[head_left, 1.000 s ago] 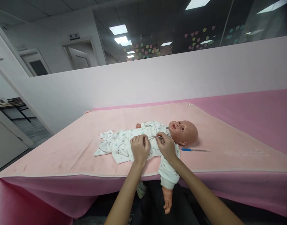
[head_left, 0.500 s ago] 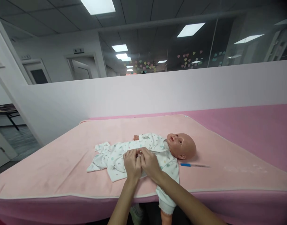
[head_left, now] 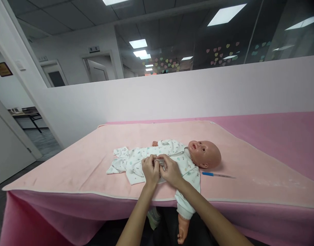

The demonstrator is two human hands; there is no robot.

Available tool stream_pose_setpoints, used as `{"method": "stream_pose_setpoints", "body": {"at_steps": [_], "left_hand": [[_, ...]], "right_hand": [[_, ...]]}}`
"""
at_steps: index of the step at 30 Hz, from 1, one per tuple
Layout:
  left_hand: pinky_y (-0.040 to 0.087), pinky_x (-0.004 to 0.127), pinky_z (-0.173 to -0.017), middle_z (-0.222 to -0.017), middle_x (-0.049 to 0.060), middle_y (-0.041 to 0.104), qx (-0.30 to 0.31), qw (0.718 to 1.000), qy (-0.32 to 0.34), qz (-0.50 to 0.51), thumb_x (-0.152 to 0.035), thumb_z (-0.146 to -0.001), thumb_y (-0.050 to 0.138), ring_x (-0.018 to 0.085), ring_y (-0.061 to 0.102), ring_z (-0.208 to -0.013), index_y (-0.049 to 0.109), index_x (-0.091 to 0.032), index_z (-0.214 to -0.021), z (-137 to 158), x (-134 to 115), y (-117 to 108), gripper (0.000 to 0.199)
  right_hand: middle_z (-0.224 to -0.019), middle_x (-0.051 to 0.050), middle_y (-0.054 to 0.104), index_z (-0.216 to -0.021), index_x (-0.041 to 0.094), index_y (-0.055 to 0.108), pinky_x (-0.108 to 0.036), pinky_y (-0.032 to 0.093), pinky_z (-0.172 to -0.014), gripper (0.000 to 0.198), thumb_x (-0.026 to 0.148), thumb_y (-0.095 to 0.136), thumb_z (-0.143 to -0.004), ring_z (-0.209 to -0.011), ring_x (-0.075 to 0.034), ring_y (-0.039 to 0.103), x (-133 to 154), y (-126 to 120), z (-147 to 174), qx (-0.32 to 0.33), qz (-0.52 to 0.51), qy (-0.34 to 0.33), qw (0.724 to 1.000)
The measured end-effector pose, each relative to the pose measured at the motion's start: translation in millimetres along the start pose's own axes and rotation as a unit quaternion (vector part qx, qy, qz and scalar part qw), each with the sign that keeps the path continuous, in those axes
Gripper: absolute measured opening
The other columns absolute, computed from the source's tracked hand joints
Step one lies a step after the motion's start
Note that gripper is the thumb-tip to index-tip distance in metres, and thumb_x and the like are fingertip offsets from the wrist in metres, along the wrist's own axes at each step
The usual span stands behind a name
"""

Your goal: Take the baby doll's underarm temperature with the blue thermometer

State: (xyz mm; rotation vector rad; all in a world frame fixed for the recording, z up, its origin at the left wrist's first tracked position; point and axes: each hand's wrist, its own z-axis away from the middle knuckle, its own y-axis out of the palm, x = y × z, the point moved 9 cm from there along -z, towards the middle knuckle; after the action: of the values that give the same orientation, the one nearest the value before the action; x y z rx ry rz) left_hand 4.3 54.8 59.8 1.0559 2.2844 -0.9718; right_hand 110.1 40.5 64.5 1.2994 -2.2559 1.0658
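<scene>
A baby doll [head_left: 206, 154] lies on its back, head to the right, in a white patterned shirt [head_left: 137, 173] and matching trousers. Over the middle of its body, my left hand [head_left: 150, 169] pinches the shirt's front edge. Close against it, my right hand [head_left: 171, 171] grips the same edge, fingers bent. The two sets of fingertips nearly meet, and the small detail between them is too hidden to name. One doll arm [head_left: 183, 223] hangs over the near table edge, past my right forearm.
A pen with a blue cap [head_left: 208, 174] lies beside the doll's head. Beneath everything is a peach blanket [head_left: 87, 153] over a pink cloth [head_left: 287, 136]. Behind the table stands a low white wall [head_left: 172, 95] with glass above. A doorway is at the far left.
The view has shifted, so the doll and table appear a little higher and further right. My hands stay at the shirt front, with the fingers of the right hand slightly further apart.
</scene>
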Motion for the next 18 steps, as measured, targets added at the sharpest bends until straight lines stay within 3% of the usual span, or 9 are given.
{"method": "stream_pose_setpoints", "body": {"at_steps": [10,15,18], "left_hand": [[0.033,0.032,-0.075,-0.065,-0.001,0.06,-0.009,1.0,0.018,0.018,-0.019,-0.081,0.035,0.015,0.05,-0.063,0.051,-0.02,-0.066,0,0,0,0.021],[0.034,0.033,-0.075,-0.065,-0.001,0.06,-0.038,0.999,0.012,0.017,-0.019,-0.08,0.037,0.015,0.051,-0.065,0.051,-0.02,-0.066,1,3,-3,0.02],[0.035,0.033,-0.075,-0.065,-0.001,0.057,-0.089,0.996,-0.009,0.025,-0.02,-0.08,0.039,0.016,0.052,-0.068,0.053,-0.021,-0.076,2,7,-12,0.014]], "right_hand": [[-0.064,0.002,0.058,-0.093,0.019,0.054,-0.02,0.035,-0.049,0.019,0.026,0.038,-0.085,-0.049,-0.011,0.05,-5,3,1,-0.008,0.026,0.018,0.999],[-0.075,-0.001,0.063,-0.094,0.02,0.054,-0.022,0.042,-0.058,0.018,0.025,0.038,-0.086,-0.064,-0.014,0.059,-2,3,1,-0.01,0.045,0.009,0.999],[-0.086,-0.004,0.065,-0.095,0.019,0.054,-0.024,0.044,-0.066,0.021,0.019,0.035,-0.086,-0.076,-0.016,0.061,-6,0,0,-0.043,0.07,0.009,0.997]]}}
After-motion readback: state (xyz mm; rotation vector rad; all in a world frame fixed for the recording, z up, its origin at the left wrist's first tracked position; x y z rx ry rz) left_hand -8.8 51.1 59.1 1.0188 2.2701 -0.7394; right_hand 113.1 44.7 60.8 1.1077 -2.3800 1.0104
